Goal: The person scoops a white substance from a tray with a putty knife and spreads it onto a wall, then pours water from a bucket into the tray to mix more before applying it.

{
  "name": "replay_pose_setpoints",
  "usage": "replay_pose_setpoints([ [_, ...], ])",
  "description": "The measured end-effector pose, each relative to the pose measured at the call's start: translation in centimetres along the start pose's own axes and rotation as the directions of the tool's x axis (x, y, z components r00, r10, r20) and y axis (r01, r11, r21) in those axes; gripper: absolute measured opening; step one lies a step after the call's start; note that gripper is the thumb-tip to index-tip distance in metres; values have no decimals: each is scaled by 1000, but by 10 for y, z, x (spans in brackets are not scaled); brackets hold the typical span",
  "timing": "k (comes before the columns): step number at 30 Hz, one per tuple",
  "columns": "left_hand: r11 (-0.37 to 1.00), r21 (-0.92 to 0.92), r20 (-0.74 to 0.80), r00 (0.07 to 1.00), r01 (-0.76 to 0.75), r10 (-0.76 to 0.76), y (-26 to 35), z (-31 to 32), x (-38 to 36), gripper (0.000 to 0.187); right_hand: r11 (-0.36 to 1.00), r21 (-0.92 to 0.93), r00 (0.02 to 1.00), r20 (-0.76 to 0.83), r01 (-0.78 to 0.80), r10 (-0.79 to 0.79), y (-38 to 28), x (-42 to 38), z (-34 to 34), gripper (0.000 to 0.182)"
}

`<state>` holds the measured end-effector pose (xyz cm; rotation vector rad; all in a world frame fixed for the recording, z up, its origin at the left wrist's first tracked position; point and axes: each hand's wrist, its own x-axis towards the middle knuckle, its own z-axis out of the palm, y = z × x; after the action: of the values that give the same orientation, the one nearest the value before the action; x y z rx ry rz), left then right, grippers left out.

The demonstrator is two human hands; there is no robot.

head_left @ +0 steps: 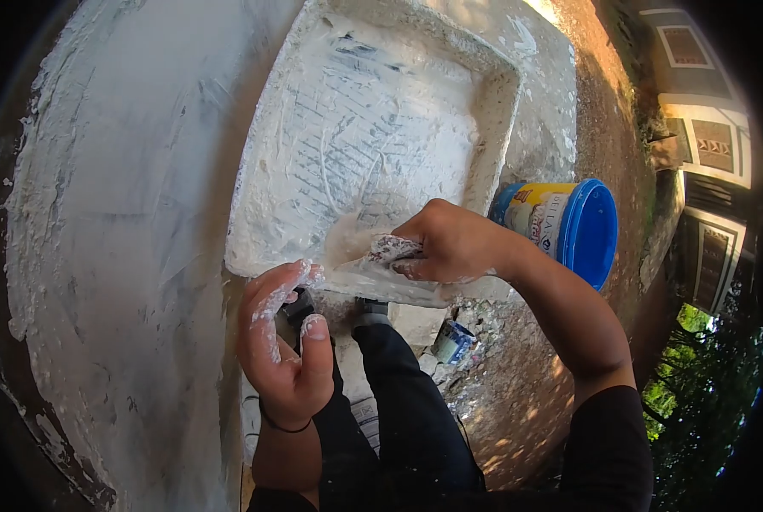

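A large tray (381, 111), coated in white paste, spreads out in front of me. My right hand (454, 243) is closed around a small speckled piece (394, 248) smeared with paste, low over the tray's near side. What kind of thing this piece is, I cannot tell. By the tray's near left corner is my left hand (283, 341), its fingers curved and apart, with nothing between them. White paste covers its fingertips and the side of its index finger.
A pale, paste-smeared surface (142, 213) runs along the left. Right of the tray, a blue bucket (561, 224) lies tipped with its opening facing right. A small paint-stained can (454, 341) sits on the rough ground below. Buildings (710, 145) show at far right.
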<state>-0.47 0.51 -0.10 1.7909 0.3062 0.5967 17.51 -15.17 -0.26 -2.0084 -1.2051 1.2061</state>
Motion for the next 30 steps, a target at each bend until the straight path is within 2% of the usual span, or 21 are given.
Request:
replay_pose_setpoints([
  [2, 1000, 4, -3, 1000, -4, 4, -1, -1, -1, 35, 996, 89, 999, 39, -16, 12, 5, 7, -7, 31],
  [4, 1000, -4, -6, 1000, 20, -20, 0, -3, -4, 35, 996, 81, 996, 81, -47, 40, 10, 11, -14, 33],
  [7, 998, -20, -11, 998, 56, -56, -1, -8, -10, 35, 974, 104, 969, 162, -204, 185, 18, 12, -25, 32],
  [11, 996, -41, -10, 996, 85, -85, 1, -15, -13, 35, 955, 161, 965, 131, -248, 229, 12, 3, -37, 33],
  [13, 996, -48, -18, 997, 77, -78, 2, -17, -14, 35, 912, 238, 942, 129, -334, 311, -1, -4, -44, 34],
  [16, 996, -58, -21, 997, 69, -70, 16, -24, -13, 34, 924, 284, 966, 40, -257, 257, 4, -19, -48, 34],
  [17, 996, -56, -13, 997, 75, -75, 22, -26, -14, 34, 885, 395, 966, 31, -248, 257, 3, -24, -49, 34],
  [18, 996, -52, -9, 997, 77, -77, 29, -29, -15, 33, 898, 373, 970, 18, -233, 244, 4, -30, -49, 34],
  [20, 999, -32, -33, 999, 32, -33, 45, -34, -16, 33, 731, 662, 961, -56, -167, 270, 9, -42, -40, 35],
  [21, 998, -18, -35, 998, 54, -54, 54, -37, -17, 33, 658, 748, 952, -131, -88, 276, 7, -47, -31, 35],
  [22, 997, -3, -34, 996, 79, -79, 63, -39, -21, 32, 671, 738, 956, -146, -66, 254, 10, -52, -16, 35],
  [24, 998, 17, -68, 996, 64, -63, 77, -39, -27, 32, 382, 902, 916, -310, 199, 255, 20, -55, 10, 34],
  [26, 992, 85, -89, 992, 92, -85, 91, -35, -32, 33, 142, 925, 870, -381, 354, 312, 18, -49, 35, 31],
  [27, 989, 113, -115, 990, 98, -85, 97, -32, -36, 33, 67, 908, 850, -411, 413, 329, 32, -43, 49, 31],
  [28, 986, 142, -146, 987, 89, -68, 103, -28, -38, 33, -79, 885, 859, -418, 458, 294, 28, -38, 55, 31],
  [30, 975, 171, -212, 972, 143, -106, 121, -18, -49, 33, -208, 863, 876, -403, 460, 267, 18, -38, 60, 36],
])
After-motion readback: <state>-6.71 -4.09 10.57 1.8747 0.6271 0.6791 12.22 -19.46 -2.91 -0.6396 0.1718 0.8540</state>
